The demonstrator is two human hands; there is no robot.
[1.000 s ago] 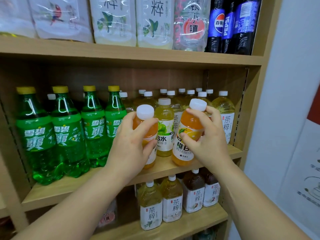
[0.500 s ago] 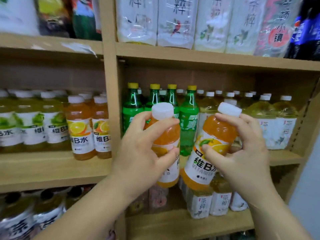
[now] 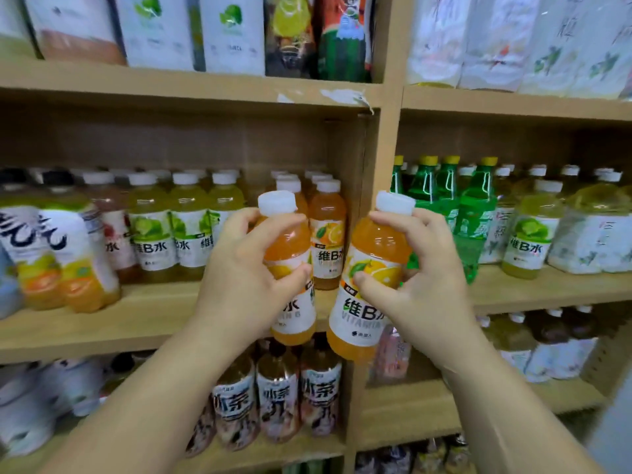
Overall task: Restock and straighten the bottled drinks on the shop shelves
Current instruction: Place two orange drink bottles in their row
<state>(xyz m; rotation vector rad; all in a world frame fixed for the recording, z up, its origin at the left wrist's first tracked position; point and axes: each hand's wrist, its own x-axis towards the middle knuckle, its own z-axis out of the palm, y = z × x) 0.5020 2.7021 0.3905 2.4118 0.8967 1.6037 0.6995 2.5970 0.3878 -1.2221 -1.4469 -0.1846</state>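
A torn white paper scrap (image 3: 345, 96) peels from the upper shelf edge (image 3: 171, 87), a smaller white scrap (image 3: 285, 98) lies just left of it, and a pale wall (image 3: 615, 439) shows far below, to its right.

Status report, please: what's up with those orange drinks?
Left hand grips left orange bottle; right hand grips right orange bottle. Both off the shelf. Nothing blocking.

A wooden upright (image 3: 384, 148) splits the shelving. On the middle shelf (image 3: 154, 313), orange bottles (image 3: 328, 230) stand just left of the upright, lime-label bottles (image 3: 150, 230) further left, and shrink-wrapped packs (image 3: 65, 261) furthest left. Right of the upright stand green soda bottles (image 3: 475, 206), then a lone lime-label bottle (image 3: 531, 234) and wrapped pale tea (image 3: 588, 234).
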